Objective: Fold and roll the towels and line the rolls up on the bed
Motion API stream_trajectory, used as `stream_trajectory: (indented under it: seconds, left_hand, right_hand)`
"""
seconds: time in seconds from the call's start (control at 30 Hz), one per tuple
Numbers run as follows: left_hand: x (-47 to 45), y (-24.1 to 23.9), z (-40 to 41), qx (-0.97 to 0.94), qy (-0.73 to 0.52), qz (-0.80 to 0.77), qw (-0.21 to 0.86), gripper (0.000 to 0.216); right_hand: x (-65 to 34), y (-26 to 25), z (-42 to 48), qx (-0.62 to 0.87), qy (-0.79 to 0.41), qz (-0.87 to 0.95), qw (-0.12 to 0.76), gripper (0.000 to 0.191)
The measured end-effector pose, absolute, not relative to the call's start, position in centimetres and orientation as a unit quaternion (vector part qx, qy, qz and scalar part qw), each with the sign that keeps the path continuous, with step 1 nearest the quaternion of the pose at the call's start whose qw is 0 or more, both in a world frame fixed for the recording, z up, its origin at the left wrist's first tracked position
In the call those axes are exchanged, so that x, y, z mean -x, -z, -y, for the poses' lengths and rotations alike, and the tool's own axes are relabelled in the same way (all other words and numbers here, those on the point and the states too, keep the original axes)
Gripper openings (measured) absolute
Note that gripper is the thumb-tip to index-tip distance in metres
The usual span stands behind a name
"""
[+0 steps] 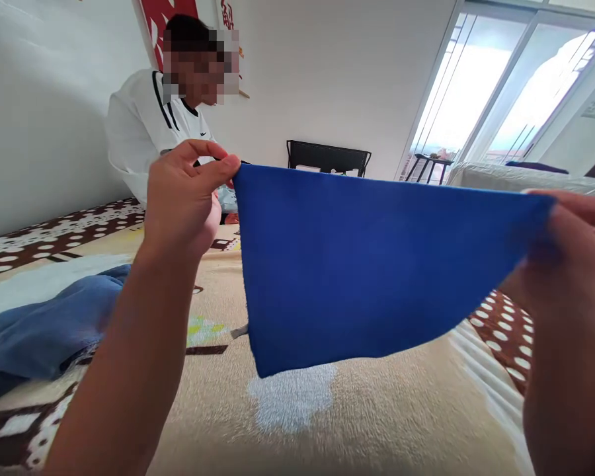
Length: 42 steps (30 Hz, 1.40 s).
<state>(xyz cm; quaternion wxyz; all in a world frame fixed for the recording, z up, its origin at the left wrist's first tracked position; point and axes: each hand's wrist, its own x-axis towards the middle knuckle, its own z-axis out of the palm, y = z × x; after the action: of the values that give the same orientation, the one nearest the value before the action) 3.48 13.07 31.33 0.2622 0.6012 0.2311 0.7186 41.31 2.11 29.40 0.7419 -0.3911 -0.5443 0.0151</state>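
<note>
Head view: the right hand (pixel 580 251) is blurred and cut off by the frame's right edge, so its fingers are hard to make out, but it grips one upper corner of a blue cloth (pixel 367 271). The left hand (pixel 186 192), sharper, pinches the opposite upper corner between thumb and forefinger, its other fingers curled and partly hidden. Stretched between both, the cloth hangs above the cream blanket (pixel 401 403), hiding part of its far edge. A grey strip (pixel 238 332) shows beside the cloth, mostly covered. Toward the blanket's left edge lies a blue garment (pixel 54 324), partly behind the left forearm (pixel 129 357). Near the far edge, a person (pixel 139 119) in white is partly hidden.
</note>
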Motion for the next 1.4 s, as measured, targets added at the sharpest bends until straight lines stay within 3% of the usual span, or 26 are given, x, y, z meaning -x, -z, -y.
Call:
stream_trajectory:
  seconds: [0.07,0.23,0.4,0.57,0.67,0.8,0.97,1.07,1.23,1.4]
  left_hand:
    - [-3.1,-30.8,-13.9,-0.592,-0.719,-0.258,0.256,0.015]
    - [-2.8,-27.7,-18.7,-0.539,-0.695,-0.369,0.302,0.018]
    - [-3.4,-28.2,-21.3,-0.523,-0.696,-0.396,0.292,0.02]
    - [-3.3,-29.8,-17.6,-0.537,-0.698,-0.397,0.259,0.016]
    - [-2.1,-25.8,-12.6,-0.546,-0.671,-0.431,0.255,0.017]
    - [0.6,-14.3,-5.3,-0.571,-0.546,-0.543,0.282,0.034]
    - [2.8,-2.5,1.2,-0.612,-0.366,-0.62,0.327,0.036]
    - [2.6,-1.1,2.5,-0.61,-0.351,-0.633,0.323,0.037]
    - [1.9,-2.3,2.0,-0.606,-0.365,-0.639,0.303,0.039]
    - [3.2,-0.7,2.8,-0.592,-0.406,-0.634,0.288,0.035]
  right_hand:
    - [-41.6,-29.9,-5.2,0.386,-0.086,0.526,0.753,0.015]
    - [-41.8,-27.3,-12.4,0.444,-0.258,0.527,0.677,0.02]
    - [-41.2,-27.8,-16.1,0.445,-0.253,0.509,0.692,0.023]
    - [-41.7,-28.5,-13.7,0.419,-0.234,0.524,0.704,0.026]
    - [-42.5,-24.2,-9.1,0.449,-0.248,0.554,0.656,0.027]
    - [-42.5,-13.6,-1.5,0.523,-0.285,0.598,0.536,0.028]
    - [-40.4,-2.2,5.0,0.609,-0.393,0.537,0.432,0.031]
    - [-39.8,0.1,5.9,0.625,-0.401,0.519,0.423,0.036]
    - [-40.1,0.0,6.1,0.642,-0.386,0.497,0.437,0.051]
    - [-39.5,0.5,7.9,0.666,-0.32,0.457,0.496,0.056]
